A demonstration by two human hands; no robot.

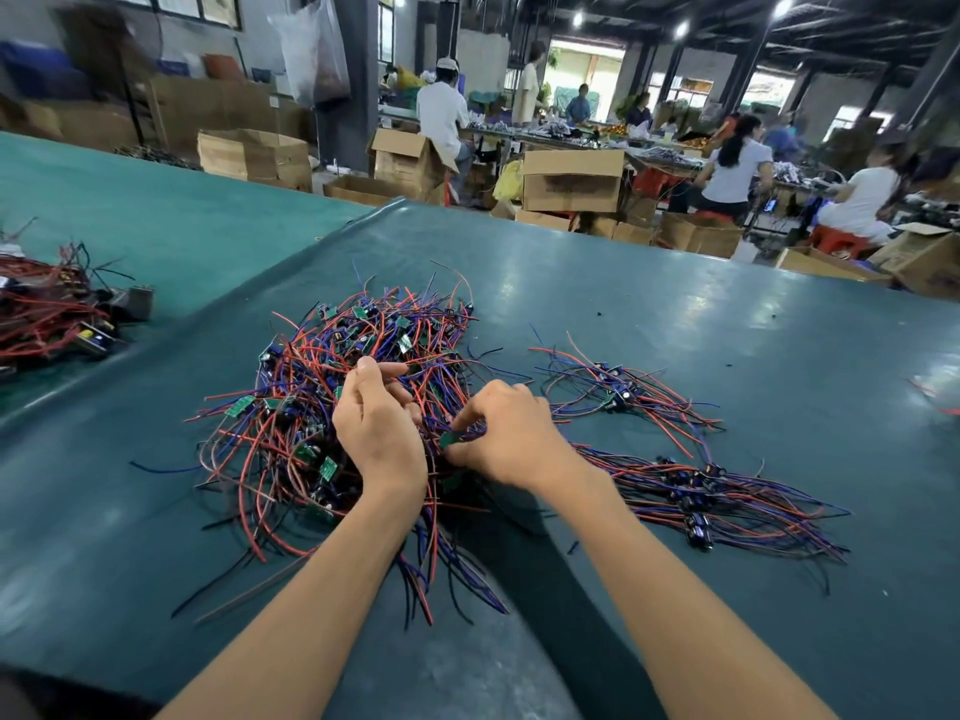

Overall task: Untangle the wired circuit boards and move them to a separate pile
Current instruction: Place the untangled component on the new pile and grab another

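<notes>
right hand [506,439] pinches green circuit board [448,440] | left hand [376,423] grips tangle wires [291,402] just beside | sorted pile [691,491] lies rightward, nearer right hand

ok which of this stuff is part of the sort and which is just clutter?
In the job:
tangled pile
left hand, gripping its wires
right hand, pinching a green board
separate pile to the right
smaller bunch behind it

Lying about:
red-wired heap, far left
cardboard boxes beyond the table

Left hand [376,423] and right hand [511,433] close together, fingers [390,368] curled, pinching.
</notes>
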